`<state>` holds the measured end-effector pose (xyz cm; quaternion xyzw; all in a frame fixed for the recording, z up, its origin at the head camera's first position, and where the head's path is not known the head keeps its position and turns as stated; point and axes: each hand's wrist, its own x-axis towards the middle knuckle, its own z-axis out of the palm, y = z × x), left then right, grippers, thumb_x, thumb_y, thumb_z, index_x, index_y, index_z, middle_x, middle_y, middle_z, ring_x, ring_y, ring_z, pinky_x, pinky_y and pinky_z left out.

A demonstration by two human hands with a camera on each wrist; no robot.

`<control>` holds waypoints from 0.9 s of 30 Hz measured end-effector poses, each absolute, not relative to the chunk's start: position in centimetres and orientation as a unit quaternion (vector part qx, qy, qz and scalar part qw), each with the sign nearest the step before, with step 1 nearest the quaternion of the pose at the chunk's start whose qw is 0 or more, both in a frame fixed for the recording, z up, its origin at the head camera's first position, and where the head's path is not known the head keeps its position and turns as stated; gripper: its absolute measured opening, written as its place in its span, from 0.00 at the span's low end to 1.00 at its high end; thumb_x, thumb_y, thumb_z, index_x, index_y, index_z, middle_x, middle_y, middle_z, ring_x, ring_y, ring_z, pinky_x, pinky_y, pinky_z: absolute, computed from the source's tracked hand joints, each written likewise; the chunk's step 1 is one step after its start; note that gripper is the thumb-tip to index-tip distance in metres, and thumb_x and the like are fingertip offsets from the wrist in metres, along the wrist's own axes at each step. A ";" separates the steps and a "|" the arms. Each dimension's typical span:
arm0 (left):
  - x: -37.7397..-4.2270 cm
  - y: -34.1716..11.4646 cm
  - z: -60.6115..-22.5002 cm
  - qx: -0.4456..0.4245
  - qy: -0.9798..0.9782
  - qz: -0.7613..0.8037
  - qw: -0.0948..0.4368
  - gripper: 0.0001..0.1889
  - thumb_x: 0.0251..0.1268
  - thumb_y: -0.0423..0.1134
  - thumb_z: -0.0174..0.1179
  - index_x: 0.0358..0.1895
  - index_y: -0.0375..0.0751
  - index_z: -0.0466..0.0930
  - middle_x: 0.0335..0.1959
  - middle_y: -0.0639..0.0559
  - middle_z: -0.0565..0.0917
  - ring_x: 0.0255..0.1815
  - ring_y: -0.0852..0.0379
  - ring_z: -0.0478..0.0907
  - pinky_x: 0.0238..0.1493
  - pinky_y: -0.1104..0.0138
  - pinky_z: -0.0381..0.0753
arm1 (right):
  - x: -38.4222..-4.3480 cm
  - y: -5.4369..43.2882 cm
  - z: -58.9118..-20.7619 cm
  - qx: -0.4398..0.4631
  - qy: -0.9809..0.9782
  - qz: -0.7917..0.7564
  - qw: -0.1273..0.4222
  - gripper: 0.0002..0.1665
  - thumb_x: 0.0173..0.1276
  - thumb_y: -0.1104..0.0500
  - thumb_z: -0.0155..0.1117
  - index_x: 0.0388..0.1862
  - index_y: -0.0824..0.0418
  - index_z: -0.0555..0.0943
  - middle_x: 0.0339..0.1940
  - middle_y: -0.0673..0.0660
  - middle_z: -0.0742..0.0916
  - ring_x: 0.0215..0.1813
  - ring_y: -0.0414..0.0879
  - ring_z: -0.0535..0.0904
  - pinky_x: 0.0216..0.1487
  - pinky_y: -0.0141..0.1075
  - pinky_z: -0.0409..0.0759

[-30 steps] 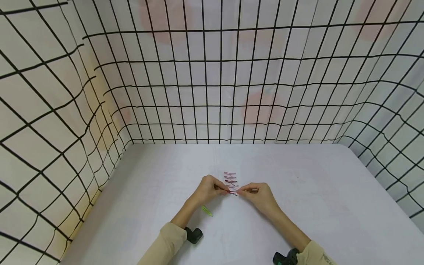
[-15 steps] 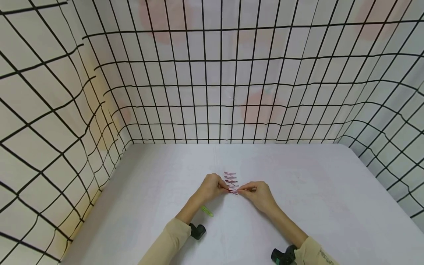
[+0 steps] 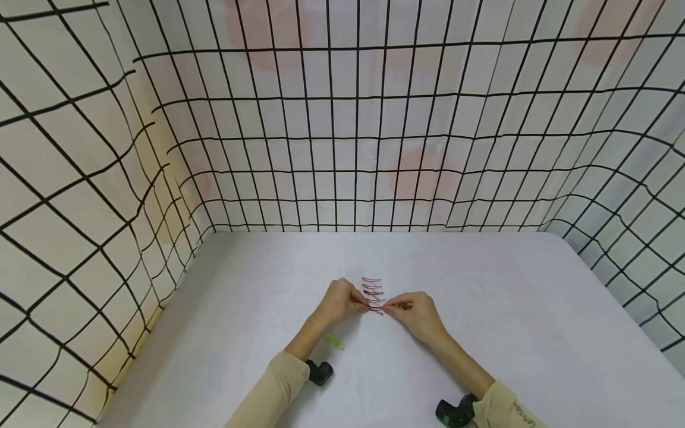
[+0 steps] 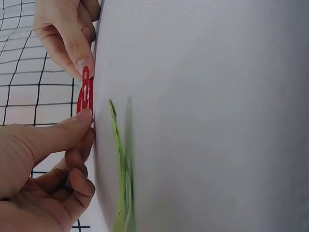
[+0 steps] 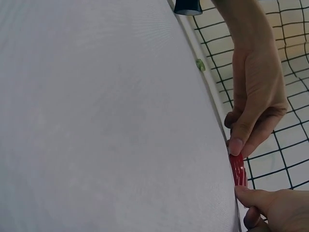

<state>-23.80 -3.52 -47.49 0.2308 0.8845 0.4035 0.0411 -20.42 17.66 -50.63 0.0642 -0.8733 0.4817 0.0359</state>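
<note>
In the head view my left hand [image 3: 339, 302] and right hand [image 3: 419, 314] face each other over the table. Between their fingertips is a red snap hair clip [image 4: 85, 92], pinched by the left hand at one end and the right hand at the other. Behind it, a column of several red hair clips [image 3: 372, 285] lies in a zigzag on the white cloth. The right wrist view shows the red clip [image 5: 237, 169] between both thumbs. Near my left wrist lies a green hair clip [image 3: 335, 340], seen close up in the left wrist view.
A white-covered table [image 3: 508, 315] extends around the hands. Black wire mesh [image 3: 348, 137] stands along its back and both sides. Black wrist cameras [image 3: 320, 373] are strapped to both forearms, close above the cloth.
Both hands have shifted very slightly away from me, still at the red hair clip. The left forearm has moved a little forward and right. The green hair clip stays in place.
</note>
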 end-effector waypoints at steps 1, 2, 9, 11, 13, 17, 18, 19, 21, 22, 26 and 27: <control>-23.8 -3.6 -47.5 0.227 0.885 0.405 0.044 0.03 0.54 0.26 0.77 0.31 0.34 0.93 0.31 0.42 0.92 0.30 0.66 0.79 0.27 0.79 0.73 | -20.4 17.7 -50.6 0.064 -0.874 0.481 0.036 0.03 0.62 0.62 0.78 0.35 0.60 0.93 0.29 0.55 0.92 0.26 0.36 0.73 0.28 0.27 0.68; -23.8 -3.6 -47.5 0.223 0.885 0.406 0.048 0.03 0.54 0.27 0.77 0.31 0.34 0.93 0.31 0.43 0.92 0.30 0.66 0.79 0.28 0.78 0.73 | -20.4 17.7 -50.7 0.065 -0.875 0.479 0.037 0.03 0.62 0.62 0.78 0.35 0.60 0.93 0.29 0.54 0.92 0.26 0.36 0.72 0.28 0.28 0.68; -23.8 -4.9 -47.3 0.187 0.891 0.407 0.074 0.02 0.56 0.29 0.76 0.33 0.34 0.93 0.33 0.46 0.93 0.34 0.64 0.83 0.34 0.75 0.78 | -20.3 17.5 -50.6 0.068 -0.878 0.473 0.040 0.03 0.62 0.61 0.78 0.35 0.60 0.93 0.25 0.52 0.90 0.25 0.36 0.72 0.28 0.28 0.68; -23.6 -5.6 -47.2 0.181 0.889 0.412 0.083 0.02 0.58 0.30 0.75 0.33 0.34 0.93 0.34 0.46 0.93 0.33 0.64 0.82 0.35 0.74 0.78 | -20.2 17.5 -50.5 0.065 -0.879 0.471 0.039 0.03 0.62 0.61 0.78 0.34 0.60 0.93 0.25 0.52 0.90 0.25 0.36 0.72 0.27 0.28 0.68; -23.3 -6.5 -47.0 0.180 0.885 0.420 0.091 0.02 0.59 0.29 0.74 0.34 0.35 0.93 0.35 0.46 0.93 0.32 0.64 0.82 0.35 0.74 0.78 | -20.2 17.5 -50.5 0.061 -0.879 0.471 0.036 0.03 0.62 0.62 0.78 0.35 0.59 0.93 0.25 0.52 0.90 0.25 0.36 0.72 0.27 0.28 0.68; -22.5 -8.6 -46.6 0.172 0.876 0.437 0.110 0.02 0.59 0.28 0.73 0.35 0.35 0.93 0.36 0.46 0.93 0.32 0.64 0.81 0.35 0.74 0.78 | -20.1 17.5 -50.5 0.054 -0.878 0.475 0.026 0.03 0.62 0.62 0.78 0.35 0.57 0.93 0.25 0.52 0.89 0.25 0.38 0.72 0.27 0.28 0.67; -22.3 -9.1 -46.5 0.174 0.873 0.441 0.115 0.03 0.59 0.28 0.73 0.35 0.35 0.93 0.36 0.46 0.93 0.32 0.64 0.82 0.36 0.75 0.79 | -20.1 17.6 -50.5 0.054 -0.879 0.474 0.024 0.03 0.62 0.62 0.78 0.35 0.56 0.93 0.24 0.51 0.89 0.25 0.38 0.72 0.27 0.28 0.67; -22.1 -9.6 -46.5 0.174 0.871 0.444 0.120 0.03 0.59 0.27 0.73 0.36 0.35 0.92 0.36 0.46 0.93 0.32 0.64 0.82 0.36 0.74 0.79 | -20.1 17.6 -50.5 0.054 -0.879 0.473 0.023 0.03 0.62 0.62 0.78 0.35 0.56 0.93 0.23 0.51 0.88 0.25 0.38 0.71 0.27 0.28 0.67; -21.7 -10.5 -46.5 0.178 0.865 0.449 0.133 0.05 0.57 0.27 0.74 0.37 0.34 0.92 0.35 0.46 0.92 0.31 0.63 0.82 0.35 0.74 0.79 | -20.0 17.7 -50.4 0.055 -0.880 0.471 0.022 0.04 0.62 0.62 0.78 0.36 0.57 0.93 0.20 0.51 0.84 0.25 0.38 0.70 0.28 0.29 0.66; -21.6 -10.9 -46.5 0.179 0.863 0.452 0.140 0.06 0.55 0.26 0.75 0.37 0.34 0.92 0.34 0.46 0.92 0.31 0.63 0.81 0.34 0.74 0.78 | -20.0 17.7 -50.4 0.056 -0.881 0.470 0.022 0.05 0.62 0.62 0.78 0.37 0.57 0.93 0.20 0.50 0.83 0.24 0.38 0.69 0.28 0.30 0.66; -21.2 -12.3 -46.7 0.198 0.855 0.448 0.171 0.11 0.49 0.25 0.78 0.37 0.35 0.91 0.33 0.45 0.90 0.30 0.62 0.77 0.33 0.74 0.76 | -19.9 17.6 -50.3 0.056 -0.881 0.470 0.022 0.07 0.61 0.62 0.78 0.40 0.58 0.92 0.18 0.48 0.78 0.22 0.37 0.66 0.28 0.30 0.64; -21.2 -12.5 -46.6 0.202 0.854 0.446 0.180 0.12 0.47 0.25 0.79 0.37 0.36 0.91 0.33 0.46 0.90 0.30 0.62 0.76 0.33 0.74 0.75 | -19.9 17.5 -50.3 0.055 -0.880 0.471 0.022 0.08 0.61 0.63 0.77 0.40 0.58 0.92 0.18 0.48 0.77 0.22 0.36 0.66 0.27 0.29 0.64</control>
